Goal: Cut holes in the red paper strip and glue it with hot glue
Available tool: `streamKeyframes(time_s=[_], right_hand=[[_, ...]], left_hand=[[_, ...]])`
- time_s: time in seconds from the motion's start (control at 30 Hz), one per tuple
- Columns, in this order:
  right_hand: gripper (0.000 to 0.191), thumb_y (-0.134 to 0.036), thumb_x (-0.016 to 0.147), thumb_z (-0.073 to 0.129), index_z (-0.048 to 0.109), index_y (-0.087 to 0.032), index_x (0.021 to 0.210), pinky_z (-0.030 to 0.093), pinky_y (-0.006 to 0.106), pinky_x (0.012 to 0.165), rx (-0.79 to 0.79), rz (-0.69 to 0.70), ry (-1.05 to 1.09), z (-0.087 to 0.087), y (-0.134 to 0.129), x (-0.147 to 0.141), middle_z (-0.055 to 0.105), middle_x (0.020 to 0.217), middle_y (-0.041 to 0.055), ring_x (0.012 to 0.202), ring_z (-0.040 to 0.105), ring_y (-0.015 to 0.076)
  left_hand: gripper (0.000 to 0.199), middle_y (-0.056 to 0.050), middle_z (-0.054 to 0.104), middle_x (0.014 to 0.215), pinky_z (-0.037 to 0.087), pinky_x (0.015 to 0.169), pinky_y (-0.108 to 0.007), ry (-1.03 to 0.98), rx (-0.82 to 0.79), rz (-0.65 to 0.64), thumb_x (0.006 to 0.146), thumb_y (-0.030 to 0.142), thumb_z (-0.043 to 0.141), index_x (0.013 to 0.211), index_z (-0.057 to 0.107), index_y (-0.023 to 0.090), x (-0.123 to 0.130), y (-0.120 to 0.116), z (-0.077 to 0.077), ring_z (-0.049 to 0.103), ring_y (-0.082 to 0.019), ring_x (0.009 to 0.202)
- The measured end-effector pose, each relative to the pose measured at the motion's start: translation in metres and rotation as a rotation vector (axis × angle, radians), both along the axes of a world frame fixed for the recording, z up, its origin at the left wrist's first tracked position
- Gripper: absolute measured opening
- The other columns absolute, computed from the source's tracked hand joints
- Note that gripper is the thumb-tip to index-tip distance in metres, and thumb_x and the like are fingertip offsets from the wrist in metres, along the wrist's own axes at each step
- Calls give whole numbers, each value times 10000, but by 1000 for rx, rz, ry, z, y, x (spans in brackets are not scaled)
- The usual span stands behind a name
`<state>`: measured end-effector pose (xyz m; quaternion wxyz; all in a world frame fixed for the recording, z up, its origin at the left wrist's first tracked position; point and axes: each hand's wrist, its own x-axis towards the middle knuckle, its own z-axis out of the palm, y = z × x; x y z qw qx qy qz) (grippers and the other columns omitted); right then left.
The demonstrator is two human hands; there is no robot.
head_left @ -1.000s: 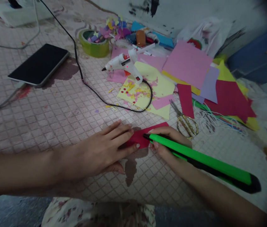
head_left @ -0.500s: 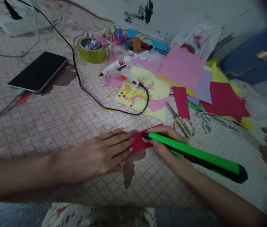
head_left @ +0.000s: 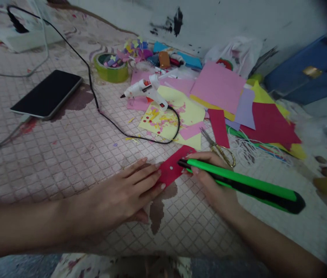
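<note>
A narrow strip of red paper (head_left: 172,174) lies slantwise on the patterned tablecloth, with a small pale spot near its middle. My left hand (head_left: 131,189) rests flat on the strip's left end, fingers stretched out and slightly apart. In my right hand (head_left: 212,177) is a green and black utility knife (head_left: 244,184), gripped near its front. The knife's dark tip is at the right part of the strip; the blade itself is too small to make out. My right fingertips also meet the paper's right end.
Gold-handled scissors (head_left: 218,147) lie just beyond my right hand, beside white string (head_left: 244,148). Farther back are a white glue gun (head_left: 149,90) with a black cord, coloured paper sheets (head_left: 218,87) and a tape roll (head_left: 111,67). A phone (head_left: 48,94) lies at left.
The red strip has turned, its right end swinging away from me, and the pale spot on it now shows. My right hand with the knife has shifted slightly right.
</note>
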<state>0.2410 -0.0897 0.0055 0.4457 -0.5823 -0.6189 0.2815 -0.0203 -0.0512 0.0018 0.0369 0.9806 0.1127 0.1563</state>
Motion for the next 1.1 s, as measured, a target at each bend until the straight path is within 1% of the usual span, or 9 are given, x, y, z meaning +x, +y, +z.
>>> streamKeyframes(time_s=[0.1,0.2,0.4,0.53,0.63,0.73,0.83,0.97,1.1], right_hand=[[164,-180,861,633,701,-251,993,577,242,677,26,80,-77,6,-4,-8,761,904,-6,788,718,145],[192,-139,825,626,703,-243,966,564,220,612,73,123,-125,10,-6,-16,772,849,-11,711,715,133],[227,-97,784,607,706,-252,916,585,250,627,76,103,-126,5,-4,-24,777,823,-13,692,723,150],[235,-100,785,616,707,-248,944,581,241,620,54,126,-127,5,-4,-24,776,826,-11,688,720,144],[198,-117,794,619,705,-237,926,575,231,611,86,121,-150,7,-3,-24,771,809,-9,665,710,135],[175,-135,804,623,710,-226,927,572,223,614,89,131,-163,9,-3,-24,770,811,-2,671,712,131],[178,-132,807,621,711,-222,930,574,224,632,82,140,-169,10,-3,-24,768,816,-1,686,716,131],[209,-118,810,614,699,-234,962,578,239,646,74,163,-173,7,-4,-23,761,832,-8,692,709,135],[245,-114,816,619,689,-252,1006,587,270,686,65,205,-178,4,-4,-20,761,874,-1,739,709,152]], left_hand=[[698,-154,653,1305,301,1195,-482,20,-24,1,892,547,686,1377,533,69,2,0,0,531,-337,1331],[692,-181,619,1353,329,1181,-503,33,-41,-9,917,535,658,1390,515,51,3,0,1,514,-348,1351],[676,-188,600,1368,351,1188,-514,29,-92,-8,932,510,653,1419,492,71,1,1,2,502,-337,1374],[615,-188,637,1326,398,1168,-496,23,-69,-19,965,498,611,1405,518,79,0,3,0,547,-314,1339],[510,-194,653,1313,414,1160,-482,-29,-11,-25,1008,438,562,1339,574,50,0,3,0,567,-307,1316],[371,-142,689,1275,414,1168,-444,-90,25,-39,1045,360,509,1217,656,65,1,2,1,596,-277,1271],[288,-94,731,1185,430,1152,-399,-147,9,-68,1053,295,502,1093,707,97,2,0,4,645,-231,1175],[299,-85,744,1154,484,1084,-366,-180,-23,-92,1067,236,459,1024,727,109,3,-1,6,658,-208,1129],[322,-92,749,1138,519,1034,-370,-182,-16,-93,1072,219,435,1002,731,114,2,-2,5,672,-207,1097]])
